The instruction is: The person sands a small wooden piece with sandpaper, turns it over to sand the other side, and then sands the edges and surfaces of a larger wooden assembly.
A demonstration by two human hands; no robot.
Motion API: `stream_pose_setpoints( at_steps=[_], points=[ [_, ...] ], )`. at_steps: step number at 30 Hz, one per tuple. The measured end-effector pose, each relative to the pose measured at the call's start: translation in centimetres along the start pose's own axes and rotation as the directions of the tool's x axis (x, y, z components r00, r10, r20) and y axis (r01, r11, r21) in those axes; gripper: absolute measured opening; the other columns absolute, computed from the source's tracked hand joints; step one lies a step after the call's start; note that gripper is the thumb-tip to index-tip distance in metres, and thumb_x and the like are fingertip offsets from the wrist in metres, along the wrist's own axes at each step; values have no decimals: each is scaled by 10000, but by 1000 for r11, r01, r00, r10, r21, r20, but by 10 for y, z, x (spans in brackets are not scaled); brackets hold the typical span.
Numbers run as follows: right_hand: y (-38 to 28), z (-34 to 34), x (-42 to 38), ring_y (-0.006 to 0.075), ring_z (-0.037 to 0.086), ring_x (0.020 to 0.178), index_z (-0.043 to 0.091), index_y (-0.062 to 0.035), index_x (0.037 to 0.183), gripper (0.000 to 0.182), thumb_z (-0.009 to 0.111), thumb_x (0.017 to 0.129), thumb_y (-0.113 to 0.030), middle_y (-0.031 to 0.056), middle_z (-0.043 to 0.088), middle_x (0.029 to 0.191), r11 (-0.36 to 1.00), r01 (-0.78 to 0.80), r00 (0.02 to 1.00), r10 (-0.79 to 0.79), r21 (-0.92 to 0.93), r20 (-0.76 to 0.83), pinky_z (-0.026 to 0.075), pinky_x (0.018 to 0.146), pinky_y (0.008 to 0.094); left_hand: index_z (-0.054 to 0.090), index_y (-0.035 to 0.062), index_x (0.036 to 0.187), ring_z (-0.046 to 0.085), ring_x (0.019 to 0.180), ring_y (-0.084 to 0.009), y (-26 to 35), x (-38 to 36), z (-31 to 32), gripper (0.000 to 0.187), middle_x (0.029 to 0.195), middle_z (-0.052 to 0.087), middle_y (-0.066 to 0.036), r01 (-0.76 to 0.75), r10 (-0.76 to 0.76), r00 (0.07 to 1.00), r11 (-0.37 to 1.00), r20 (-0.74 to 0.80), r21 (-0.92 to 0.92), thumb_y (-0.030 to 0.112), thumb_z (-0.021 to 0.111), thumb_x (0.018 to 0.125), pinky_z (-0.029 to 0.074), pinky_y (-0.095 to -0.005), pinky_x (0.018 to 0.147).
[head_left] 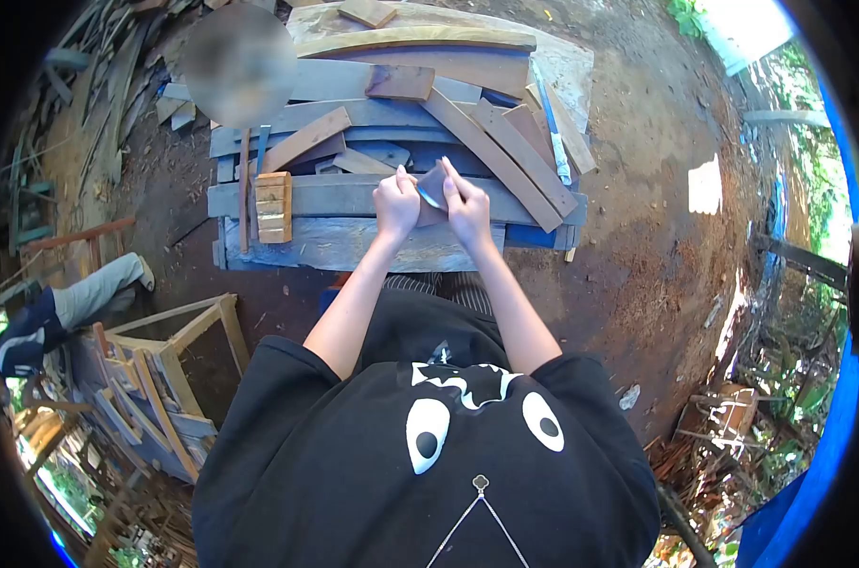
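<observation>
My left hand [395,204] and my right hand [467,203] are close together over a stack of planks [354,194]. Between them they hold a small dark flat piece [433,186], possibly a wood block or sandpaper pad. The left hand also grips a thin bluish tool, maybe a pen or blade, whose tip touches the piece. Both hands are closed around it. My arms reach forward from a black shirt with a white eye print.
A small light wooden block [273,205] lies left of my hands. Loose boards [491,142] cross the stack at angles. A wooden frame [178,355] stands at lower left, beside another person's legs [70,308]. Bare dirt ground [657,208] lies to the right.
</observation>
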State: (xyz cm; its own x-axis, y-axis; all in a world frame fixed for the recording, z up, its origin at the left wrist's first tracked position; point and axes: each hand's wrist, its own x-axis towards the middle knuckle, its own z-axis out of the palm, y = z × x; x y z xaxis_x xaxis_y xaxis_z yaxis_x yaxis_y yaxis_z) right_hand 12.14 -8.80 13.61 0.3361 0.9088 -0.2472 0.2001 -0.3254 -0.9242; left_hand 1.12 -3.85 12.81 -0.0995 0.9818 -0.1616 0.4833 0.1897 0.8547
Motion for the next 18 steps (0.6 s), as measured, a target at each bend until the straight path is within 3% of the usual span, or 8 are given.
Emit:
stream_pose_setpoints(
  at_steps=[1, 2, 3, 7, 10, 13, 14, 18],
  points=[
    [4, 6, 10, 168, 654, 917, 606, -83, 1211, 330, 511, 935, -237, 163, 695, 967, 996, 88, 994, -86, 24, -64, 481, 802, 265, 675, -4, 693, 652, 674, -375, -2, 0, -1, 445, 666, 640, -216, -7, 7, 1000, 1000, 6, -5, 237, 399, 947, 492, -436, 648],
    [9, 6, 13, 181, 635, 981, 579, -75, 1241, 351, 530, 925, -219, 165, 677, 1035, 995, 81, 996, -78, 67, -46, 472, 842, 278, 680, -13, 749, 648, 642, -315, -4, 4, -1, 439, 641, 642, -188, 3, -2, 999, 1000, 39, -23, 250, 396, 955, 474, -407, 644],
    [13, 5, 13, 195, 617, 1046, 552, -67, 1272, 381, 548, 915, -201, 168, 658, 1102, 991, 76, 997, -73, 108, -30, 463, 883, 291, 682, -10, 733, 649, 649, -335, -5, 3, -2, 440, 647, 641, -196, 12, -11, 999, 1000, 46, -29, 241, 394, 952, 480, -414, 642],
    [1, 10, -21, 168, 504, 1187, 434, -30, 1364, 489, 568, 901, -113, 139, 520, 1331, 934, 304, 953, -294, 191, -78, 408, 965, 292, 696, 3, 692, 649, 647, -371, -1, 2, -4, 455, 640, 635, -212, 7, -1, 997, 997, 79, -75, 218, 386, 946, 493, -427, 634],
    [16, -4, -25, 221, 470, 1252, 446, -1, 1343, 468, 559, 890, -29, 173, 484, 1359, 961, 264, 965, -263, 82, -23, 381, 1020, 327, 699, 6, 685, 648, 636, -369, 1, 2, -3, 463, 630, 632, -212, 17, -10, 996, 997, 89, -76, 219, 383, 947, 494, -424, 631],
    [20, -4, -24, 233, 472, 1254, 477, -2, 1320, 442, 534, 882, 13, 176, 491, 1351, 968, 219, 967, -198, 123, -160, 373, 1028, 327, 698, 4, 686, 645, 630, -370, 1, 2, -4, 464, 630, 631, -216, 29, -25, 997, 998, 77, -58, 220, 383, 949, 493, -423, 626],
    [15, 1, -25, 274, 473, 1257, 501, -15, 1304, 442, 530, 865, 29, 182, 496, 1343, 924, 371, 917, -348, 97, -195, 370, 1032, 335, 698, 3, 686, 645, 630, -372, 2, 0, -5, 463, 631, 631, -217, 29, -23, 997, 997, 79, -70, 221, 385, 949, 492, -422, 625],
    [16, 10, -44, 339, 444, 1267, 498, -15, 1309, 458, 524, 854, 26, 177, 495, 1336, 822, 486, 825, -544, -296, -157, 366, 1040, 368, 692, -3, 688, 643, 637, -375, -2, 0, -2, 461, 639, 632, -221, 55, -44, 996, 987, 76, -153, 228, 393, 951, 490, -418, 631]
  ],
)
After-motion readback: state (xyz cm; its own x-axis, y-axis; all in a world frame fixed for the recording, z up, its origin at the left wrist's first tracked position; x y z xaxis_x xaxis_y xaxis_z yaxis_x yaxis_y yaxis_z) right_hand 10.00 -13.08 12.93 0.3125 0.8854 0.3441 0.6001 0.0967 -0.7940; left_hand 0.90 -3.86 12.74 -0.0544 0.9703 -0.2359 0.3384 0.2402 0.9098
